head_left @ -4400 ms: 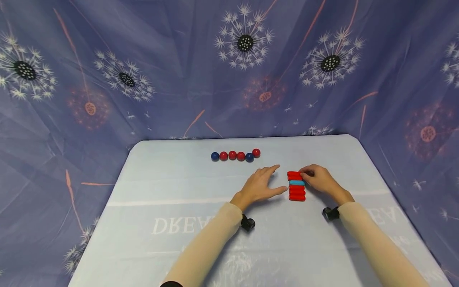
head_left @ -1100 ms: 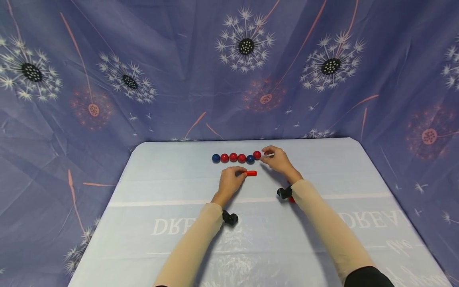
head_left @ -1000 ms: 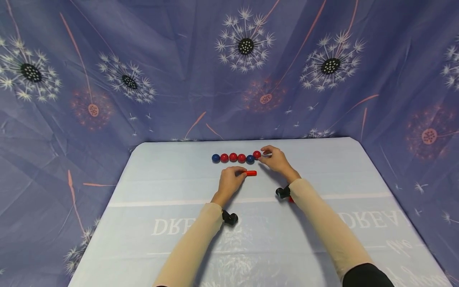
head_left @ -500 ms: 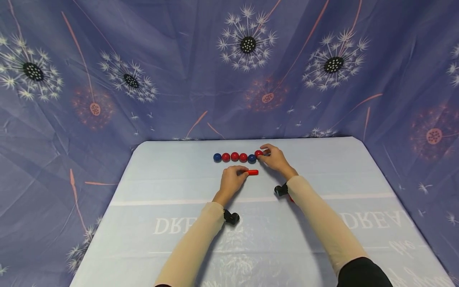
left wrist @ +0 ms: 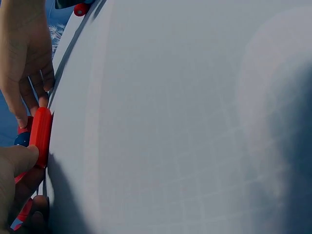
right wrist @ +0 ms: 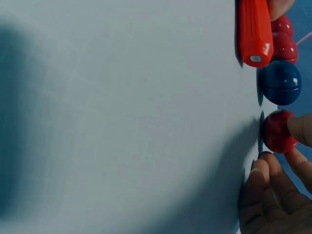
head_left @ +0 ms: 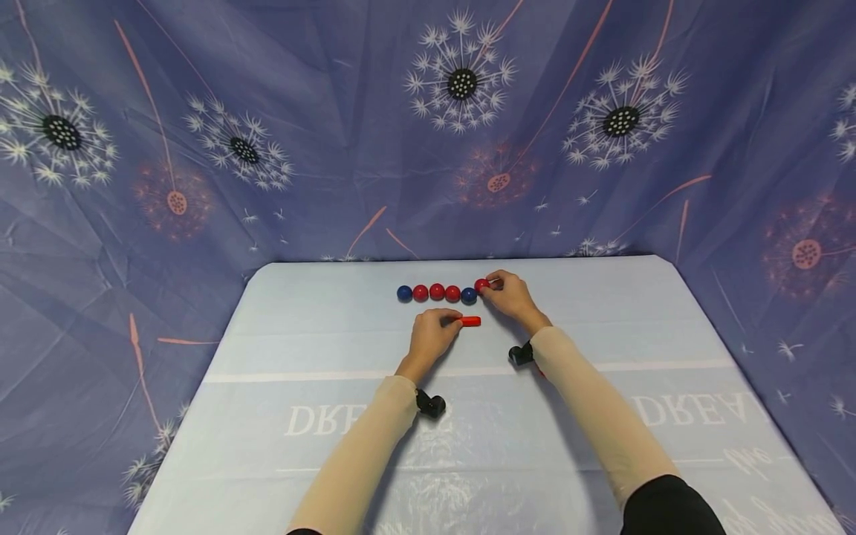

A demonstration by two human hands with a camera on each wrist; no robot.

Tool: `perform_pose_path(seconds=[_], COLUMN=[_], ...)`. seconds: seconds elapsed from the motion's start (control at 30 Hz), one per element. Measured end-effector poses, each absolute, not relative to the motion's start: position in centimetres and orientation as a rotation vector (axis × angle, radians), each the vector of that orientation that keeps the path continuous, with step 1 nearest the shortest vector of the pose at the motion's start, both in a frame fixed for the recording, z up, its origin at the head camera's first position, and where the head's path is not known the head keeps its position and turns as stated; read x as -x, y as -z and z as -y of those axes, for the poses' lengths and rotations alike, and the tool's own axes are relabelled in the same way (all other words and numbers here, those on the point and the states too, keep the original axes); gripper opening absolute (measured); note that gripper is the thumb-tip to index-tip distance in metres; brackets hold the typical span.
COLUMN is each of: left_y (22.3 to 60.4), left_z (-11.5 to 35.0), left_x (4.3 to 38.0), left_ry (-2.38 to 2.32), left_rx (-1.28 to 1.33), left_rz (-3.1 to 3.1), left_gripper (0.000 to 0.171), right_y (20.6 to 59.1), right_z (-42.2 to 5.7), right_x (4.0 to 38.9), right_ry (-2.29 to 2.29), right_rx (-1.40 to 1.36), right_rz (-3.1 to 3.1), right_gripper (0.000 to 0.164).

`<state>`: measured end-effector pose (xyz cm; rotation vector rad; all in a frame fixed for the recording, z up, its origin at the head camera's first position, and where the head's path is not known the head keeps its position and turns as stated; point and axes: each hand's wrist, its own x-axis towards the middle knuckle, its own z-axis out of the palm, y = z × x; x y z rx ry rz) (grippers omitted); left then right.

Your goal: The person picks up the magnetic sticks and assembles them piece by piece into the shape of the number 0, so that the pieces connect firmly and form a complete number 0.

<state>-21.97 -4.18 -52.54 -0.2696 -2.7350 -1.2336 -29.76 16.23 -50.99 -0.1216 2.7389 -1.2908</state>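
Observation:
My left hand (head_left: 429, 340) pinches one end of a short red faceted stick (head_left: 471, 322), which lies crosswise just in front of a row of balls. In the right wrist view the stick (right wrist: 256, 34) shows a small pale dot on its end. My right hand (head_left: 513, 297) holds the red ball (head_left: 481, 285) at the row's right end, thumb on one side and a finger on the other. Beside it, with a narrow gap, sits a dark blue ball (right wrist: 281, 80). Farther left come several red balls (head_left: 437, 292) and another blue ball (head_left: 404, 293).
A bit of another red stick (left wrist: 81, 9) shows in the left wrist view; my right forearm mostly hides that spot in the head view. The white-covered table (head_left: 301, 327) ends just behind the balls, against a purple dandelion-print cloth (head_left: 321, 148).
Both hands have left the group of red and light-blue sticks on the right. My left hand brought a red stick before the balls. Lately my right hand edged left and took the end red ball.

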Motion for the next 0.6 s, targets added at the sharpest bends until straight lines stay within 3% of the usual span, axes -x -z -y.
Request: perform_pose_path(seconds=[0.6], left_y=[52.6], left_z=[4.2], left_x=[22.1], left_ry=[1.301], left_rx=[0.242], left_rz=[2.736], left_gripper=[0.017], right_y=[50.4], right_z=[-18.5], right_x=[27.5], right_ry=[1.28], right_rx=[0.112], right_rz=[-2.735], right_gripper=[0.037])
